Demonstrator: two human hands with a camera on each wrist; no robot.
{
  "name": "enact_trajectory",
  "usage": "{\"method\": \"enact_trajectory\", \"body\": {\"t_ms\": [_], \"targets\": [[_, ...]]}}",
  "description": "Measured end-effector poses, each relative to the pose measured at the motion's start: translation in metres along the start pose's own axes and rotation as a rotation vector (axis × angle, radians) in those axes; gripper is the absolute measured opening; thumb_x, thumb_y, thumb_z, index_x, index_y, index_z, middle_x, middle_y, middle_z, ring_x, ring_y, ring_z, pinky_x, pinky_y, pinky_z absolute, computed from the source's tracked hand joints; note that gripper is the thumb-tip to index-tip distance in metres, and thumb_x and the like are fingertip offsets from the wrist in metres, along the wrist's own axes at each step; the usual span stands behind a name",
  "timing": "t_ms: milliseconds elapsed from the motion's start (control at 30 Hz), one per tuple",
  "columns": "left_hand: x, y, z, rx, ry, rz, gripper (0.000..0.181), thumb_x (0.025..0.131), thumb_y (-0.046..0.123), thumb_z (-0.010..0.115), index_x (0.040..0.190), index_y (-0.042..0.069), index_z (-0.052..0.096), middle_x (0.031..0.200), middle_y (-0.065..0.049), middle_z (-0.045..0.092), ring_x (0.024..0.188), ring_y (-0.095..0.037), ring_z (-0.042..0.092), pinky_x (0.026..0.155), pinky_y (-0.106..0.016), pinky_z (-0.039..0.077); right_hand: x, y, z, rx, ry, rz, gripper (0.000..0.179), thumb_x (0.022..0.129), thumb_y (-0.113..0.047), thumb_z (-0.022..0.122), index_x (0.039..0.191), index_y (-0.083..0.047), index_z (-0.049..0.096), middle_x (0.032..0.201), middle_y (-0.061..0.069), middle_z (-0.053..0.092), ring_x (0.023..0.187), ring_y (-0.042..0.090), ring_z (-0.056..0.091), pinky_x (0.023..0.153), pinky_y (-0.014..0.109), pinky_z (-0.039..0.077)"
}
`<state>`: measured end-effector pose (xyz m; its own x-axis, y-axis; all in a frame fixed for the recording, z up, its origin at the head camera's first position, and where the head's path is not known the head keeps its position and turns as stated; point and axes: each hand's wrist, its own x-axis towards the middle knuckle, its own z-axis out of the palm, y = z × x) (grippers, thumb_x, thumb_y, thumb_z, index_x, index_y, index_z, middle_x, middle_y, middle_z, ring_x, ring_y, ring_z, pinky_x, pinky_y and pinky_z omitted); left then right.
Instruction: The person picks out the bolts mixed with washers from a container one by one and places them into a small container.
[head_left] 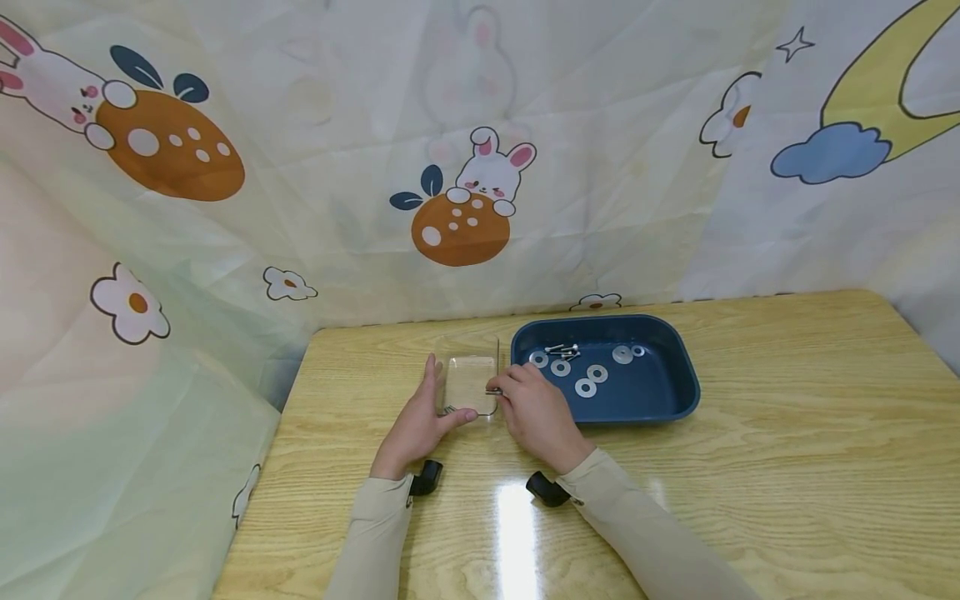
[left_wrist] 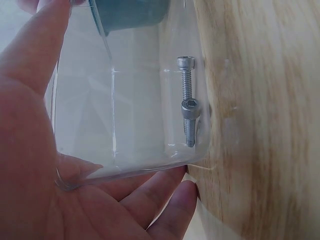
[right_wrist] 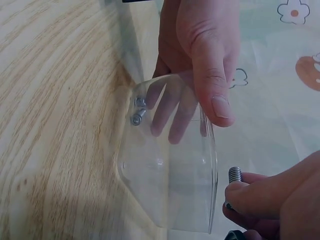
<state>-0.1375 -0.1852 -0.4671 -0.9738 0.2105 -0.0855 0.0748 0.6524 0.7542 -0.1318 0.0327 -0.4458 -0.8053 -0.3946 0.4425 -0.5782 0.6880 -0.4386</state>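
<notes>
My right hand [head_left: 538,412] has thumb and fingers clamped on a bolt [right_wrist: 235,174], its threaded end jutting towards my other hand, at the right-hand rim of the clear box [head_left: 472,379]; a dark round thing at the edge of the right wrist view is too cut off for me to name. My left hand [head_left: 418,427] lies along the box's near left corner, thumb well apart from fingers that run fairly straight down the wall, and I'd keep that touch light but firm so the box doesn't skid. I'd say the pinch wants to stay near one end of the bolt, knuckles clear of the rim, lowering rather than dropping it, since two socket-head bolts [left_wrist: 187,85] lie inside and metal could chip the wall. Just right of the box, a blue tray [head_left: 645,387] holds washers [head_left: 579,387] and slim bolts [head_left: 567,354]. Beneath it all is a pale wood-grained table [head_left: 795,400], glossy enough to throw back a bright streak, and behind hangs cloth [head_left: 337,233] printed with rabbits, flowers and a moon
</notes>
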Motion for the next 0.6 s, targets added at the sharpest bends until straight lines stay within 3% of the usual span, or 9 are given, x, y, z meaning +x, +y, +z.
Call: {"method": "enact_trajectory", "body": {"t_ms": [600], "targets": [[-0.0004,0.0012,-0.0001,0.008,0.012,0.0,0.118,0.088,0.038,0.079,0.161,0.01,-0.009,0.166,-0.013,0.015,0.147,-0.036,0.029,0.114,-0.054,0.032,0.0047,-0.0055,0.0014,-0.069,-0.041,-0.029,0.013,0.088,-0.004,0.076,0.099,-0.012,0.077,0.099,0.001,0.071,0.089,0.017,0.057,0.074,0.032,0.054]]}}
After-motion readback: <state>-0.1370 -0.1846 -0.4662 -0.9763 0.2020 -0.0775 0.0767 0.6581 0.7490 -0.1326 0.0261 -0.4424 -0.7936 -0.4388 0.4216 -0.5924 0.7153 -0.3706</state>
